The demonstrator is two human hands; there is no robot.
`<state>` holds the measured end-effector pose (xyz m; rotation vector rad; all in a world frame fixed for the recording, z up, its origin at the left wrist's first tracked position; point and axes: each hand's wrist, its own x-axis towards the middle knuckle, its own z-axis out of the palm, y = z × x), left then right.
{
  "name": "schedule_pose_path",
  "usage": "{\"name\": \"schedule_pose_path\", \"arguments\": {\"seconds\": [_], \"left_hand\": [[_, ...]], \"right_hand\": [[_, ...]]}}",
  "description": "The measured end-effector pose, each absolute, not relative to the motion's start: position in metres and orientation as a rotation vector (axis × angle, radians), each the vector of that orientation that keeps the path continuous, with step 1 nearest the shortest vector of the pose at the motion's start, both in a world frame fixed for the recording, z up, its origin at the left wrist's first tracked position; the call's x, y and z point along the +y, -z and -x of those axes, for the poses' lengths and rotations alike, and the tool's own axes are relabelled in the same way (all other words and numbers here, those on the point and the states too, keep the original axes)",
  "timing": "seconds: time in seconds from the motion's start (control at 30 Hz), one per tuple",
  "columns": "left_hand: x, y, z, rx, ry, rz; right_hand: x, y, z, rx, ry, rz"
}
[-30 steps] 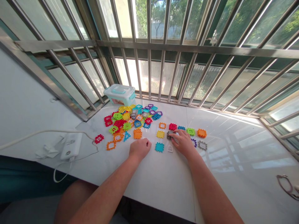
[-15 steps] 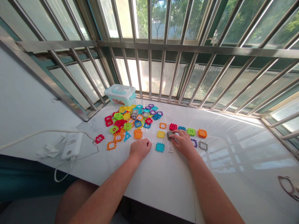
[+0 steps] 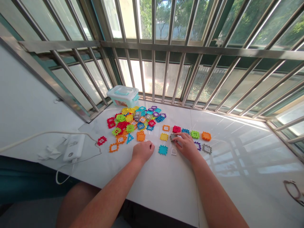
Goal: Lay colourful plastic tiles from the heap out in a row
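Note:
My right hand (image 3: pixel 186 144) has its thumb and fingers on a grey notched building tile (image 3: pixel 173 137), which it partly covers. My left hand (image 3: pixel 143 150) rests on the table as a fist, and the inside of its fingers is hidden. Between the hands lie a yellow tile (image 3: pixel 163 136), a light blue tile (image 3: pixel 163 150) and a small white window grid (image 3: pixel 174 152). Past the right hand are a purple-edged tile (image 3: pixel 197 146), partly hidden, and a grey tile with a white grid (image 3: pixel 207 148). Just beyond the left fist sits an orange tile (image 3: pixel 141 136).
Behind lies a heap of coloured tiles (image 3: pixel 129 118), with a lidded box (image 3: pixel 123 96) by the window bars. Orange, red, blue, green and orange tiles form a far row (image 3: pixel 176 129). A white power strip (image 3: pixel 74 147) with cables is at left, glasses (image 3: pixel 293 191) at right.
The whole view has shifted very slightly to the right. Both hands and the tiles keep their places, with the right fingers still on the grey tile.

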<state>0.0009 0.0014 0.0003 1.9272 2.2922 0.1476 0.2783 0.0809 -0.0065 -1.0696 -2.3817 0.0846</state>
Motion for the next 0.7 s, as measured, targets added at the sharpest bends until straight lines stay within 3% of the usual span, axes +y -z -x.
{"name": "schedule_pose_path", "arguments": {"seconds": [0.7], "left_hand": [[0.001,-0.004,-0.002,2.291,-0.138,-1.917]], "right_hand": [[0.082,0.001,-0.265,-2.450,-0.061,1.193]]}}
